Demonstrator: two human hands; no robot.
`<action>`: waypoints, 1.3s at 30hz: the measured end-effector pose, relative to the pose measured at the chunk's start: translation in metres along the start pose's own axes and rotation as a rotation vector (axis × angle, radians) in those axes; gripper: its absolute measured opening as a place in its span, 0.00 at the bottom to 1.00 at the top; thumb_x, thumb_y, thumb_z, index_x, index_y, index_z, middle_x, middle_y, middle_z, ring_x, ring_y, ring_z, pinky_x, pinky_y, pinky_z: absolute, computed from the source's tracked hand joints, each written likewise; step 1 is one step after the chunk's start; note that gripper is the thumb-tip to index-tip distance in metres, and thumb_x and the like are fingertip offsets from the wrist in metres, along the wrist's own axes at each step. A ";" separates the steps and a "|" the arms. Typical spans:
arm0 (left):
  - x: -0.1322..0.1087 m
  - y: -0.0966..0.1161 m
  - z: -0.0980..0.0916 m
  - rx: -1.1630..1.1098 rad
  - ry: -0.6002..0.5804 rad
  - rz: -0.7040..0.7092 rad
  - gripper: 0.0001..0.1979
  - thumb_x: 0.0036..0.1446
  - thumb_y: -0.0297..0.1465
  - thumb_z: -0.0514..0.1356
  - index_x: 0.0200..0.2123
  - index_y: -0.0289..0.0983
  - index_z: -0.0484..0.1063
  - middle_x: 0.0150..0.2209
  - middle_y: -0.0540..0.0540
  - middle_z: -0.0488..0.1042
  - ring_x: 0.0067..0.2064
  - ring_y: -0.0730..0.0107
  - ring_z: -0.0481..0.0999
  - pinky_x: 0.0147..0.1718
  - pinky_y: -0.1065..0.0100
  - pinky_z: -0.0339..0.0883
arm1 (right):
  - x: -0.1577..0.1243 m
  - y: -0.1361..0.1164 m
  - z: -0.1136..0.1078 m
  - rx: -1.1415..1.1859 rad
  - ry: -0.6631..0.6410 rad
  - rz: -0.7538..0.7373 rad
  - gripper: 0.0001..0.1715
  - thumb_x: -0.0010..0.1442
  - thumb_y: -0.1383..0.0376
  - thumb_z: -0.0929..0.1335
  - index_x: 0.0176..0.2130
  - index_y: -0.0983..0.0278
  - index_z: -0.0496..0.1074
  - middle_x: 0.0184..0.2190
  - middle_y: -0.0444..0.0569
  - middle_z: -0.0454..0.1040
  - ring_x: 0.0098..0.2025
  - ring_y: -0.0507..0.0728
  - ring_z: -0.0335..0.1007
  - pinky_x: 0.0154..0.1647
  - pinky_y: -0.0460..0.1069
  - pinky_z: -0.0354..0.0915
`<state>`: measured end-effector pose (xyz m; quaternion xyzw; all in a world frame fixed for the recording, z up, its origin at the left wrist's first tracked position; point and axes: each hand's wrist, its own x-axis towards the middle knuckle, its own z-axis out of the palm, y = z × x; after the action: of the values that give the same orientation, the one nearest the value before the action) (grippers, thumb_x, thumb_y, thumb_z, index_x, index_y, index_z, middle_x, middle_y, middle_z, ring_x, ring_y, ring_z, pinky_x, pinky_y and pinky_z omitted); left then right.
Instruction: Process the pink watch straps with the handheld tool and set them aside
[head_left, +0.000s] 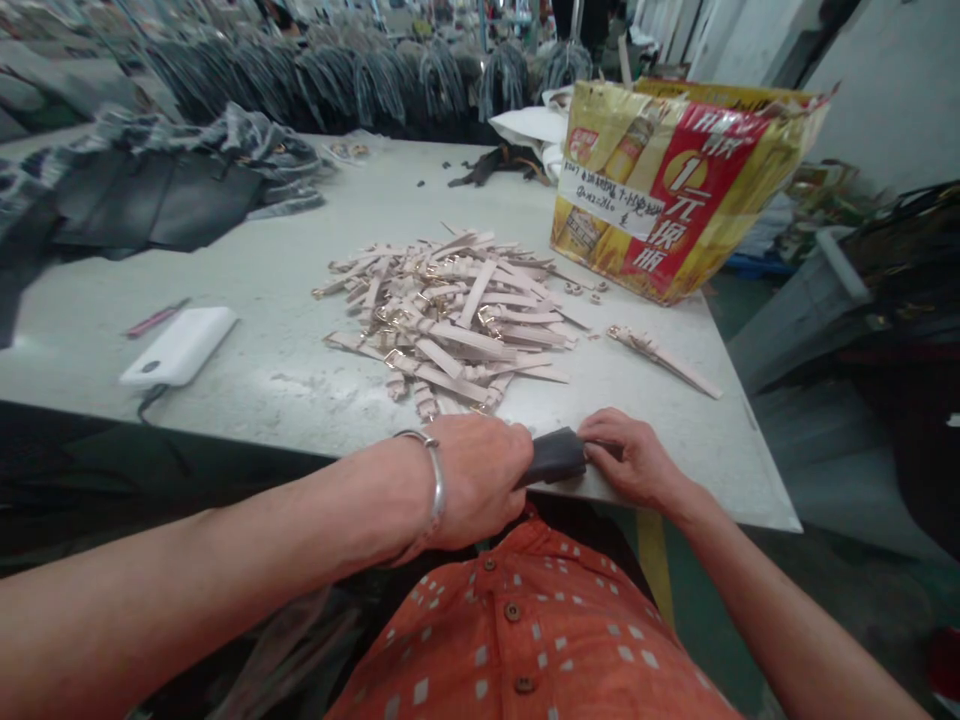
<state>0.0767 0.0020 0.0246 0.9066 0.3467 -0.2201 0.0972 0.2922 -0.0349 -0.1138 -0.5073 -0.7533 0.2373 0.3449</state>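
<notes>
The left hand (480, 475), with a silver bracelet (437, 490) at its wrist, was closed in a fist around a dark piece (556, 456), and the thumb and forefinger of the right hand (630, 458) were pinched at its other end. The two hands were near each other but not touching, and the dark piece bridged the gap between them at the near edge of the table (285, 400), just in front of the orange shirt (525, 620). Its long axis ran sideways, roughly along that edge, its visible end pointing to the right hand and its left part hidden in the fist. Beyond the hands lay a heap of pale straps (480, 345) with gold-coloured buckles, its strips pointing many ways. A separate pale strap (667, 362) lay to the right, its buckle end toward the heap and its tip aimed at the table's right edge. Behind it stood a yellow and red carton (675, 190). To the left were a white device (181, 345) with a cable (152, 397), a slim pink object (157, 317) and, farther off, piled dark material (165, 195).
</notes>
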 end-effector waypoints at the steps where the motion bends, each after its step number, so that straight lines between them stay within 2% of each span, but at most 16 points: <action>1: -0.001 0.000 0.003 -0.003 0.020 -0.006 0.15 0.51 0.38 0.48 0.35 0.36 0.68 0.29 0.40 0.76 0.32 0.56 0.76 0.28 0.63 0.67 | 0.000 0.000 0.000 -0.001 0.003 0.001 0.12 0.53 0.73 0.65 0.35 0.62 0.75 0.34 0.49 0.73 0.38 0.55 0.68 0.40 0.50 0.65; 4: -0.008 -0.005 0.008 -0.026 0.049 -0.028 0.15 0.52 0.38 0.48 0.35 0.36 0.67 0.29 0.41 0.75 0.32 0.58 0.76 0.28 0.64 0.67 | -0.001 0.000 0.000 -0.015 0.010 0.003 0.13 0.53 0.73 0.65 0.36 0.62 0.75 0.34 0.49 0.73 0.39 0.55 0.68 0.40 0.51 0.64; 8: -0.018 -0.015 0.002 -0.026 -0.021 -0.078 0.14 0.51 0.38 0.48 0.34 0.37 0.68 0.29 0.41 0.75 0.31 0.58 0.76 0.28 0.64 0.67 | -0.001 0.000 0.001 -0.002 0.022 0.003 0.13 0.52 0.73 0.65 0.37 0.62 0.75 0.34 0.49 0.73 0.38 0.55 0.68 0.40 0.50 0.64; 12: -0.016 -0.017 -0.007 -0.014 -0.076 -0.061 0.15 0.50 0.38 0.49 0.34 0.37 0.69 0.30 0.41 0.76 0.32 0.58 0.76 0.28 0.63 0.67 | 0.000 -0.001 0.001 -0.005 0.022 0.009 0.12 0.52 0.73 0.65 0.36 0.62 0.75 0.34 0.49 0.73 0.38 0.55 0.68 0.40 0.50 0.64; 16: -0.004 -0.008 -0.006 0.001 -0.028 -0.011 0.15 0.50 0.38 0.49 0.35 0.36 0.69 0.30 0.40 0.76 0.32 0.57 0.76 0.28 0.64 0.67 | 0.000 0.000 0.002 0.003 0.031 0.002 0.12 0.52 0.74 0.65 0.35 0.62 0.74 0.34 0.48 0.73 0.38 0.55 0.68 0.40 0.50 0.64; 21: -0.001 -0.001 0.006 -0.005 0.066 0.009 0.15 0.51 0.37 0.48 0.35 0.36 0.68 0.29 0.40 0.76 0.32 0.56 0.76 0.28 0.63 0.67 | -0.001 0.001 0.002 0.008 0.046 0.002 0.13 0.51 0.74 0.65 0.35 0.62 0.74 0.33 0.48 0.73 0.38 0.55 0.68 0.39 0.50 0.65; 26: -0.009 -0.022 0.016 -0.080 0.094 -0.093 0.15 0.52 0.40 0.48 0.37 0.37 0.66 0.30 0.42 0.74 0.32 0.60 0.75 0.29 0.65 0.65 | -0.001 -0.001 0.002 -0.013 0.026 0.008 0.13 0.52 0.73 0.64 0.36 0.62 0.75 0.34 0.48 0.73 0.38 0.55 0.68 0.40 0.50 0.64; 31: -0.027 -0.041 0.012 -0.122 0.068 -0.159 0.14 0.53 0.41 0.48 0.36 0.38 0.65 0.30 0.44 0.74 0.30 0.64 0.73 0.28 0.68 0.62 | -0.001 0.000 0.003 -0.002 0.046 0.006 0.12 0.52 0.73 0.65 0.36 0.62 0.75 0.34 0.48 0.73 0.38 0.55 0.68 0.40 0.50 0.65; 35: -0.037 -0.036 0.013 -0.105 0.036 -0.117 0.14 0.53 0.41 0.48 0.36 0.39 0.65 0.30 0.46 0.74 0.30 0.65 0.73 0.26 0.68 0.61 | -0.001 0.000 0.003 -0.009 0.044 -0.003 0.13 0.52 0.73 0.65 0.36 0.62 0.75 0.34 0.49 0.73 0.38 0.55 0.68 0.40 0.50 0.65; 39: -0.026 -0.022 0.016 -0.062 0.038 -0.058 0.14 0.53 0.40 0.48 0.37 0.38 0.66 0.30 0.43 0.75 0.32 0.59 0.75 0.27 0.65 0.64 | 0.000 -0.002 0.003 -0.002 0.044 0.005 0.13 0.52 0.73 0.64 0.36 0.62 0.75 0.34 0.49 0.73 0.38 0.55 0.68 0.40 0.51 0.65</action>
<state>0.0400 -0.0022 0.0219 0.8968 0.3813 -0.1946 0.1120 0.2891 -0.0359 -0.1141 -0.5148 -0.7444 0.2260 0.3603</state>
